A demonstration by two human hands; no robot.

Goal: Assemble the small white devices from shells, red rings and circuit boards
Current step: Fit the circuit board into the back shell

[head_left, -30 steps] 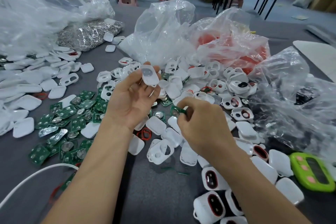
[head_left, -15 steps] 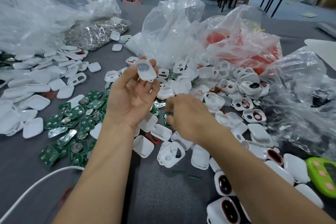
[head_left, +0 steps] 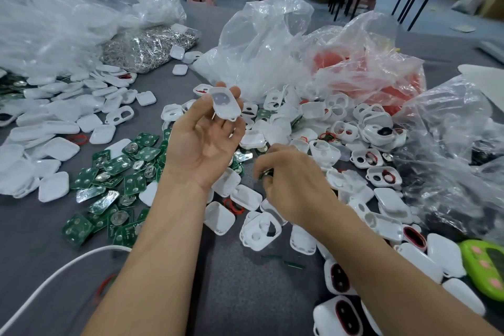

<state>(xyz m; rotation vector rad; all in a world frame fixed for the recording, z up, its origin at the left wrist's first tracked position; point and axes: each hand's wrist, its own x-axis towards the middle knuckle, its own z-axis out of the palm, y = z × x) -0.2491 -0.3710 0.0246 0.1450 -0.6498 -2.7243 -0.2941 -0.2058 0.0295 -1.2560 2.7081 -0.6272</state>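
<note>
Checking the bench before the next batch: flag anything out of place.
A lime-green gadget with pink buttons sits among white shells on the right, matching no part type. A lone red ring lies by the white cable, away from the rest.

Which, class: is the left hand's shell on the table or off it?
Off it: the left hand pinches the shell, held above the table.

No readable text, labels, brands or numbers anywhere; any print on the parts is too blurred.
</note>
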